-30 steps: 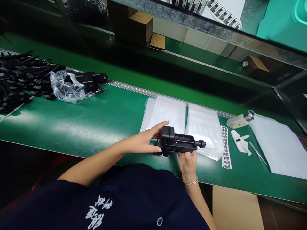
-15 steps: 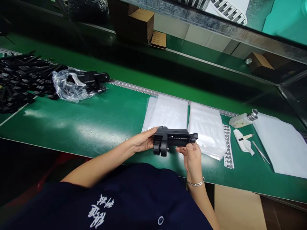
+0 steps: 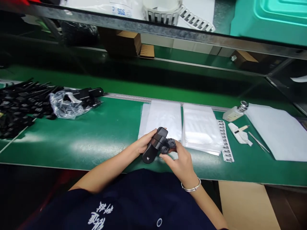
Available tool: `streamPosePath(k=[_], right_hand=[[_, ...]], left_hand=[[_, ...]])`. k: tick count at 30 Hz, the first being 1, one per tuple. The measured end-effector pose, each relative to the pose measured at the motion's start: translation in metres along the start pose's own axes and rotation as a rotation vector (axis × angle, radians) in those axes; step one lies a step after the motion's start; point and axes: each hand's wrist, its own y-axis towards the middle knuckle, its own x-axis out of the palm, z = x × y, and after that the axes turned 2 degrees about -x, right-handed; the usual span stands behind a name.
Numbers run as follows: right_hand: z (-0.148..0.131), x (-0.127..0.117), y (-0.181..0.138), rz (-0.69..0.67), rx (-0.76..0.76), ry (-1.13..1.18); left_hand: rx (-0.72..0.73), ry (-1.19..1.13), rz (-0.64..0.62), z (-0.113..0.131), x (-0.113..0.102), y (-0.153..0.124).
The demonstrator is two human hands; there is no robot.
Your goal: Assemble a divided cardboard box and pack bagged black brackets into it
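The clamp (image 3: 155, 145) is held up over the near part of the bench (image 3: 107, 134), in front of the person's chest. Its long axis slants from 1 o'clock to 7 o'clock, 12 being the far side; the rounded end bearing a small screw points to 7, nearest the person. Two round knobs (image 3: 164, 149) jut from its side, roughly toward 3 to 4 o'clock.

The left hand (image 3: 144, 142) grasps the body from its 9 o'clock side, some fingers hidden behind it. The right hand (image 3: 181, 159), at 4 o'clock, has thumb and fingers bent around the knobs, gripping there.

Clock hours from the clamp: at 10, a clear bag (image 3: 62, 104) lies crumpled, a black part (image 3: 90, 93) jutting from its right; whether that sits inside or behind, I cannot tell. A pile (image 3: 21, 105) of black parts lies beyond it. At 2, a white bottle (image 3: 231, 115) with a metal cap leans over, contents hidden. Flat clear sleeves (image 3: 165, 116) lie in two stacks between 12 and 2. High between 1 and 2, a teal bin (image 3: 275, 19) rests on the shelf (image 3: 196, 39).
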Motion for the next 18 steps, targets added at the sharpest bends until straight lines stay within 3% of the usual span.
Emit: streamPosePath(k=[3, 5, 7, 10, 12, 14, 16, 18], right_hand=[[0.029, -0.030, -0.010, -0.064, 0.064, 0.040], [0.068, -0.066, -0.023, 0.026, 0.177, -0.017], [0.113, -0.106, -0.047, 0.281, 0.379, -0.268], [0.160, -0.149, -0.099, 0.255, 0.657, -0.640], [0.167, -0.156, -0.134, 0.169, 0.726, -0.718], [0.157, -0.150, -0.164, 0.172, 0.696, -0.709], [0.141, -0.140, -0.186, 0.318, 0.716, -0.670], [0.127, -0.132, -0.200, 0.506, 0.871, -0.580]], left_hand=[[0.003, 0.037, 0.044, 0.000, 0.005, 0.000], [0.056, 0.157, 0.107, 0.001, 0.005, 0.000], [0.169, 0.395, 0.187, 0.001, -0.001, 0.002], [0.362, 0.875, 0.324, 0.002, -0.017, 0.007], [0.435, 1.150, 0.402, 0.003, -0.026, 0.009], [0.508, 1.372, 0.480, 0.004, -0.026, 0.006], [0.633, 1.524, 0.562, 0.003, -0.016, -0.004], [0.735, 1.584, 0.537, 0.001, 0.006, -0.014]])
